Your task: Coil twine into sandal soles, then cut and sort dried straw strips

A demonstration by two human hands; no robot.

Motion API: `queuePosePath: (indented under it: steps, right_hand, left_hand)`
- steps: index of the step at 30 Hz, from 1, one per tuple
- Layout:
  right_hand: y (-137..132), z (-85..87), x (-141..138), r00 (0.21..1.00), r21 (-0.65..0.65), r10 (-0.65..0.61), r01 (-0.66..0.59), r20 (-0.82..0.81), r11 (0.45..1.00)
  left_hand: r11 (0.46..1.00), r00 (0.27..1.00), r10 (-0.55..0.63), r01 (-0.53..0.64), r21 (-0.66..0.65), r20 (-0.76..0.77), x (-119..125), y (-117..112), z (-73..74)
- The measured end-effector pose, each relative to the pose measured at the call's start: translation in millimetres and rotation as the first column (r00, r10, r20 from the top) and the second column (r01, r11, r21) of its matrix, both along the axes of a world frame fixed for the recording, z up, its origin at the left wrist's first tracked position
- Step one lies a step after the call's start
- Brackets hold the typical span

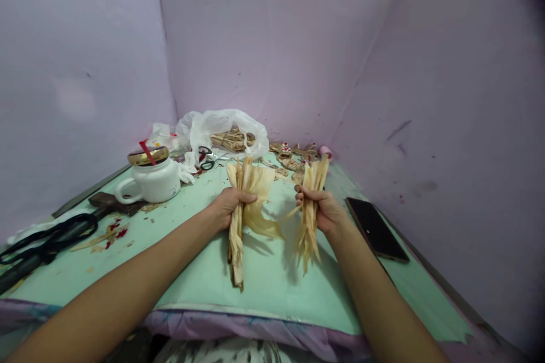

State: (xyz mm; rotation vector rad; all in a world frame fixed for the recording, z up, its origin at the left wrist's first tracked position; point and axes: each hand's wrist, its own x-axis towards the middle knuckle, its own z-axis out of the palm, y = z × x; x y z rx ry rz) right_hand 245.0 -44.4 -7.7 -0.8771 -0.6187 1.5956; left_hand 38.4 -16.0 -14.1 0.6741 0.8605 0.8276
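My left hand (232, 204) is closed around a bundle of dried corn husks (237, 249), held upright over the middle of the green table. A wide, thin, yellowish husk (260, 181) fans out from this bundle to the right. My right hand (321, 207) grips a second bundle of dried husks (308, 232), whose lower ends are split into ragged strips. The two bundles are apart, with a loose wisp sticking out leftward from the right one. Fingers of both hands are partly hidden behind the husks.
On the left stand a white mug (155, 181) with a gold lid, a hammer (110, 204) and large black-handled scissors (51, 244). Farther back are a plastic bag (251, 119) of husk strips, small scissors (207, 157) and woven pieces (287, 159). A phone (377, 227) lies right. Purple walls enclose the table (272, 289).
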Motion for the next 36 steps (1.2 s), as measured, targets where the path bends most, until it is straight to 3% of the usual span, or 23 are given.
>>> queuePosePath:
  steps: [6, 9, 15, 19, 24, 29, 36]
  right_hand:
    - [-4.6, 12.8, 29.0, 0.987, 0.173, -0.078, 0.102, -0.141, 0.98]
    - [-4.9, 13.6, 31.3, 0.978, 0.168, -0.098, 0.13, -0.185, 0.977]
    - [-1.6, -5.1, -12.4, 0.998, -0.013, 0.03, -0.031, -0.055, 0.999]
    - [-1.8, -17.9, -40.1, 0.997, -0.151, 0.082, -0.082, -0.005, 0.985]
    - [-7.5, -18.6, -47.8, 0.984, -0.101, 0.176, -0.174, 0.014, 0.98]
    - [-10.2, -21.9, -53.9, 0.983, 0.025, 0.04, -0.045, 0.18, 0.999]
    - [-10.6, -21.0, -61.3, 0.941, 0.187, -0.122, 0.065, 0.316, 0.98]
  left_hand:
    - [0.999, 0.998, 0.022, -0.024, -0.028, -0.067, -1.6, 0.3, 1.8]
    - [0.999, 0.996, 0.027, -0.029, -0.022, -0.086, -1.8, -0.1, 2.4]
    - [0.998, 0.997, 0.044, -0.041, 0.052, -0.059, 1.9, -4.0, 2.2]
    - [0.993, 0.999, -0.035, 0.031, 0.117, 0.032, 5.7, -9.5, 3.0]
    - [0.988, 1.0, -0.026, 0.024, 0.15, 0.013, 8.1, -13.0, 2.2]
    - [0.974, 1.0, -0.012, 0.016, 0.227, -0.018, 7.3, -11.1, -2.1]
    - [0.974, 0.997, -0.014, 0.03, 0.225, -0.074, 9.1, -15.5, -0.2]
